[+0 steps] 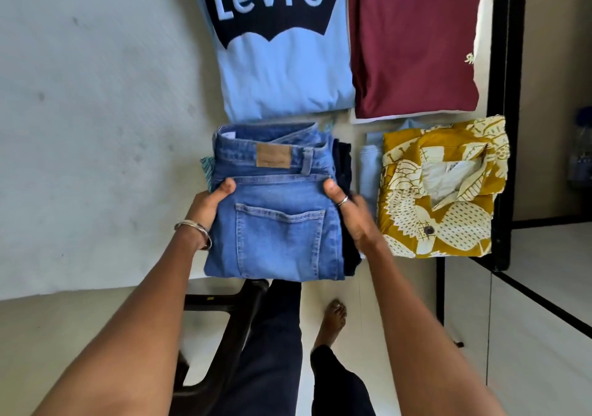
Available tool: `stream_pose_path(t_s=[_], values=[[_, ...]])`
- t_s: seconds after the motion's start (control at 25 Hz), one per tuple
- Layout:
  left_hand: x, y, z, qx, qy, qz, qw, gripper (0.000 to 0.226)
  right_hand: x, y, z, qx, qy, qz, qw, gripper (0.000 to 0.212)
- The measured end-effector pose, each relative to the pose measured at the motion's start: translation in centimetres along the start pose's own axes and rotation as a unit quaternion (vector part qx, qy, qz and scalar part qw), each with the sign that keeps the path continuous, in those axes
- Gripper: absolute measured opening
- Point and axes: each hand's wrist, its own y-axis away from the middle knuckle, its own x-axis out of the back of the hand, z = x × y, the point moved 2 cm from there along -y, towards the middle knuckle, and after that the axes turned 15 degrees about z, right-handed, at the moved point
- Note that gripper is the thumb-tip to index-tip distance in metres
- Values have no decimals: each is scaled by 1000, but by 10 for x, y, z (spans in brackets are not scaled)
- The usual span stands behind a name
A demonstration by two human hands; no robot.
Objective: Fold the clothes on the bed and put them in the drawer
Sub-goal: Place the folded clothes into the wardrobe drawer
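Observation:
Folded blue jeans [278, 223] top a small stack at the near edge of the bed [96, 127]; a dark garment [344, 165] and a teal patterned one [206, 169] peek out beneath. My left hand [209, 202] grips the stack's left side, thumb on top. My right hand [350, 210], a ring on its thumb, grips the right side the same way. A folded light blue Levi's T-shirt [282, 63] and a folded maroon T-shirt [413, 47] lie further back. A folded mustard patterned shirt [442, 191] sits to the right. No drawer is in view.
A pale blue folded garment [370, 165] lies under the mustard shirt. A black bed frame post [509, 95] runs down the right side. A dark plastic chair [224, 319] stands below the bed edge, beside my legs and bare foot [333, 316] on the pale floor.

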Motion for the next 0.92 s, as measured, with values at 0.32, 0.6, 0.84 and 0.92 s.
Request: stream_pose_path(t_s=[0.32,0.6,0.84,0.92], values=[[-3,9,-2,-1,9,-3,1000,91,-4,-13,18,-8,-35,28,999,96],[-4,61,6,-31,46,1,998,85,18,38,-9,-2,-24,13,1000,94],[-11,192,0,-184,-4,-9,983,110,105,162,31,84,-184,15,979,63],[-27,251,-17,-226,-40,-43,972,106,148,215,68,102,-241,44,964,71]])
